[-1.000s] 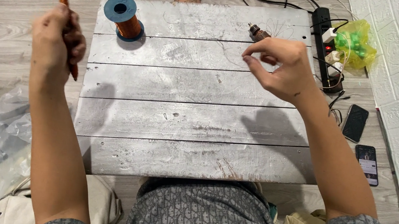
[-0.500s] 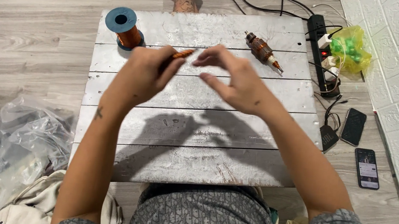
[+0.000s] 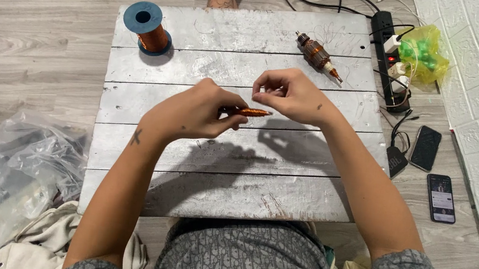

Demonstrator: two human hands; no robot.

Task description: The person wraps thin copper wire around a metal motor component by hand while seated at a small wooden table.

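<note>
Your left hand (image 3: 193, 113) is gripping a slim coppery rod (image 3: 248, 112) over mid-board (image 3: 216, 168); your right hand (image 3: 288, 94) is pinching fingertips together just beside its tip. Round wire spool (image 3: 149, 27) sitting far-left.

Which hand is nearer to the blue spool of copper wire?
Left. The left hand lies below-right of the spool; the right hand is farther right.

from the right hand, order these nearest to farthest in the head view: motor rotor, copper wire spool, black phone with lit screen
From the right hand:
1. motor rotor, just beyond it at the board's far edge
2. copper wire spool, far left corner of the board
3. black phone, on the floor at right, slightly farther
</note>
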